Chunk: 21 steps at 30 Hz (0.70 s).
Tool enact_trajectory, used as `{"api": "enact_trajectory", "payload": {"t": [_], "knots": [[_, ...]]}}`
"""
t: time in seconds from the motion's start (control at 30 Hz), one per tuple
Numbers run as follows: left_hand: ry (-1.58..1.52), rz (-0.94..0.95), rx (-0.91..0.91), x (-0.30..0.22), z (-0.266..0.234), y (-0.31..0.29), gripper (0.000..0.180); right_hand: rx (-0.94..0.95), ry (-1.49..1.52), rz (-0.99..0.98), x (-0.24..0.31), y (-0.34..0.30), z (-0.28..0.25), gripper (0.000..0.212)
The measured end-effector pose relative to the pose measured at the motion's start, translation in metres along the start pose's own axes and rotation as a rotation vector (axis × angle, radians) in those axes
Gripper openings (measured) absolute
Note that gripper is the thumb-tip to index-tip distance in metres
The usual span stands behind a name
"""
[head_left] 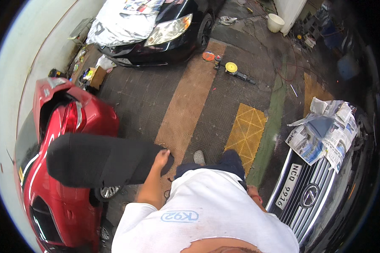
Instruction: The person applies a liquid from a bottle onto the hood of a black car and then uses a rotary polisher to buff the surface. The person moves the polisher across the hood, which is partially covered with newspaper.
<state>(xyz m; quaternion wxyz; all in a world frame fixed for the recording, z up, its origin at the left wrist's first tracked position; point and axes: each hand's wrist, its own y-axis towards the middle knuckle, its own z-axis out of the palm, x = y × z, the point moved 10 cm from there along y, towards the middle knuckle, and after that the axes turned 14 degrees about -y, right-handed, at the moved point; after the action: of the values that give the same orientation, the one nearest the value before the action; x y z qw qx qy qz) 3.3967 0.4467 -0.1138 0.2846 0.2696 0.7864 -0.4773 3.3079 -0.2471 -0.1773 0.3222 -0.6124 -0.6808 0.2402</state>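
- At the left of the frame stands a red car [71,168], its rear end with the tail lamp toward the upper left.
- Across the red car's flank, left of centre, hangs a large black panel [101,160], matt and dark, like a bumper cover or trim piece. It looks stiff but light for its size, awkward more than heavy, and likely to flex and swing if held at one end only; the near edge and a second grip farther along would be the sound places to hold it.
- The left hand [161,158] is clasped on the panel's right end, fingers curled over the edge.
- A cardboard box [98,76] sits on the floor in the upper left with small odds and ends in it; what they are I cannot tell.
- At top centre, a black car [173,42] has its bonnet masked with silver sheeting and newspaper.
- A yellow-padded polisher [236,71] lies on the floor tiles [190,101].
- A white bucket [275,22] stands at the top right; its contents do not show.
- The right hand [254,194] is mostly hidden by the white shirt; clenched or loose, I cannot tell.
- At right, newspaper [325,135] covers a dark car's grille.
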Motion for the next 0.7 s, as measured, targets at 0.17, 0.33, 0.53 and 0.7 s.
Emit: {"api": "enact_trajectory", "payload": {"t": [0.17, 0.33, 0.53, 0.7], "knots": [[-0.045, 0.29, 0.086, -0.326, 0.027, 0.128, 0.059, 0.174, -0.186, -0.007, -0.031, 0.063, -0.042, 0.037], [-0.012, 0.522, 0.138, -0.581, 0.081, 0.263, 0.061, 0.364, 0.113, 0.395, -0.112, 0.216, -0.132, 0.043], [0.781, 0.791, -0.251, -0.775, 0.121, 0.482, 0.075, 0.254, -0.046, 0.13, -0.057, 0.548, -0.346, 0.068], [1.689, 0.663, -0.062, -0.811, 0.169, 0.654, 0.103, -0.031, 0.335, 0.042, 0.078, 0.805, -0.546, 0.081]]}}
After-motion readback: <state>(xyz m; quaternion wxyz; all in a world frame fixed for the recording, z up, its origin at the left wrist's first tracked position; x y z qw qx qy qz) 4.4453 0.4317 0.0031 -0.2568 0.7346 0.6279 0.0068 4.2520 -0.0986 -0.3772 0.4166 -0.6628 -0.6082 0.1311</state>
